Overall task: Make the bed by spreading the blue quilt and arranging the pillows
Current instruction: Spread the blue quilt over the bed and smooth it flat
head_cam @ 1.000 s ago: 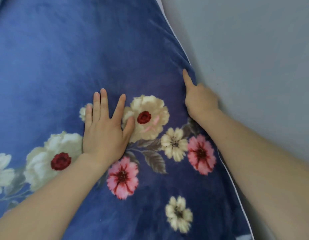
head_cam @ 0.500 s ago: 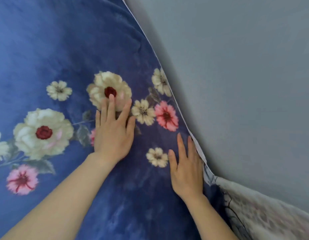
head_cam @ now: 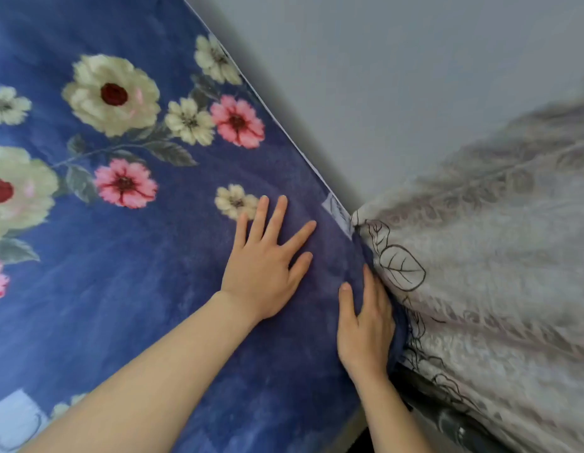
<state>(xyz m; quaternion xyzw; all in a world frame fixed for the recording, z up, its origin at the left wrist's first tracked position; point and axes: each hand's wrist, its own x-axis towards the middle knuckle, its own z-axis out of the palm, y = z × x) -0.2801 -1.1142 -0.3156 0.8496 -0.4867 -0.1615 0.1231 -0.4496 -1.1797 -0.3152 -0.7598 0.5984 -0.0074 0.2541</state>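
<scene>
Spread flat over the bed, filling the left and centre of the view: a blue quilt (head_cam: 137,305), plush and deep blue with a soft, slightly streaked nap. Printed with large cream flowers with dark red centres, smaller cream blossoms, pink flowers and grey-green leaves on thin stems, clustered toward the upper left. Plain blue around the hands. Edged along its far side with a thin pale border, running straight against a grey wall (head_cam: 398,76). Pressed flat on the plain blue near that edge, the left hand (head_cam: 263,266), fingers straight and fanned apart, pinching nothing. Just to its right, laid along the quilt's edge, the right hand (head_cam: 364,328), thumb and forefinger straight on the cloth, other fingers hidden past the edge. Touching that edge, a pale patterned fabric (head_cam: 496,273) with dark outlined leaves. At lower left, a light printed patch (head_cam: 12,416)
</scene>
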